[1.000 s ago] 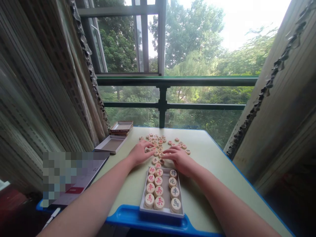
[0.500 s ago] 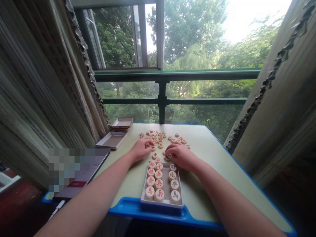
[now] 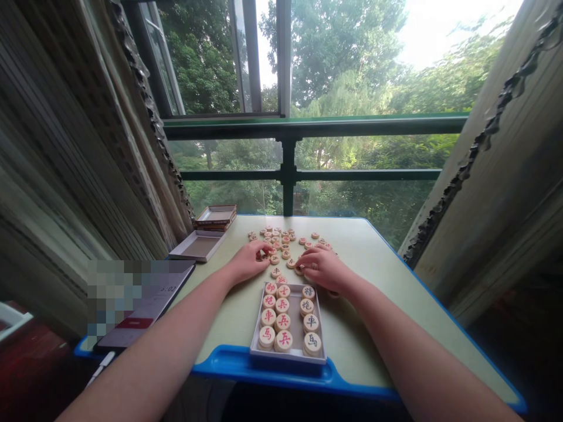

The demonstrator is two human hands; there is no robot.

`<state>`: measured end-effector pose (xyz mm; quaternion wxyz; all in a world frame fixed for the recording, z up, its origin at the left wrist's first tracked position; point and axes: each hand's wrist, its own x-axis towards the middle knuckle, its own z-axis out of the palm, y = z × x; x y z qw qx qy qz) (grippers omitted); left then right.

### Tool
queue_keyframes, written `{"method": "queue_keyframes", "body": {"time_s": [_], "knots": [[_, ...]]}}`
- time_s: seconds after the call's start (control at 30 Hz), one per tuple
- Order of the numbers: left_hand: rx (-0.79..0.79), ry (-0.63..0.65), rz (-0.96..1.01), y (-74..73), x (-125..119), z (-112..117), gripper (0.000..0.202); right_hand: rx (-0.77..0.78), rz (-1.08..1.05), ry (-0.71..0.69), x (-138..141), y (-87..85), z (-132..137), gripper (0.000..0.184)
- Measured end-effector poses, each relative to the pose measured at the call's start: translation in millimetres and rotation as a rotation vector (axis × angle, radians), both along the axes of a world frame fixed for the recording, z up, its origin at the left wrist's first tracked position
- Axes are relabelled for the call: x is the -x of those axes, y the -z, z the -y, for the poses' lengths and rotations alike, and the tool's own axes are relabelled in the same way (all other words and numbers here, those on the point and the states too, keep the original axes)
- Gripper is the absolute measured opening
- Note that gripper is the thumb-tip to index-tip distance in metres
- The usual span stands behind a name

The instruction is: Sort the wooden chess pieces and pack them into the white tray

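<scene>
My left hand (image 3: 249, 261) rests at the left of a loose group of wooden Chinese chess pieces (image 3: 285, 254). Its fingers are bent and apart, touching a piece (image 3: 265, 258) at their tips. My right hand (image 3: 324, 266) lies low over the group's right side, fingers loosely spread across several pieces and partly hiding them. One piece (image 3: 291, 264) shows by its fingertips. Nearer to me, a shallow white box (image 3: 295, 319) holds pieces in columns, two of red characters on the left and one of black on the right, with a bare strip between.
The pale table (image 3: 373, 316) has a raised blue edge (image 3: 264, 366). At the left lie a shallow box lid (image 3: 197, 246), a stack of flat boxes (image 3: 215, 217) and a tablet (image 3: 149, 305) with a white cable (image 3: 101, 366). Curtains flank the window and its green railing (image 3: 316, 126).
My right hand has shifted slightly away from me, and pieces by its fingertips have moved the same way. My left hand stays near the same pieces. The view has tilted down a little.
</scene>
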<state>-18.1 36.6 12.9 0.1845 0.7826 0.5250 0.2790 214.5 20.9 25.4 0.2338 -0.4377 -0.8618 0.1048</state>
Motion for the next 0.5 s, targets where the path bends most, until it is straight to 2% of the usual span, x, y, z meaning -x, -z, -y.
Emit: {"method": "queue_keyframes", "body": {"time_s": [0.13,0.3,0.5], "knots": [[-0.011,0.026,0.021,0.9,-1.2,0.2,0.028,-0.062,0.031,0.013,-2.5,3.1,-2.0,0.022],[0.025,0.054,0.049,-3.4,-2.8,5.6,0.027,-0.033,0.068,-0.032,-0.5,-1.1,2.3,0.021],[-0.025,0.086,-0.041,-3.6,-5.3,8.4,0.032,-0.034,0.038,-0.029,3.5,-0.3,2.1,0.029]]}}
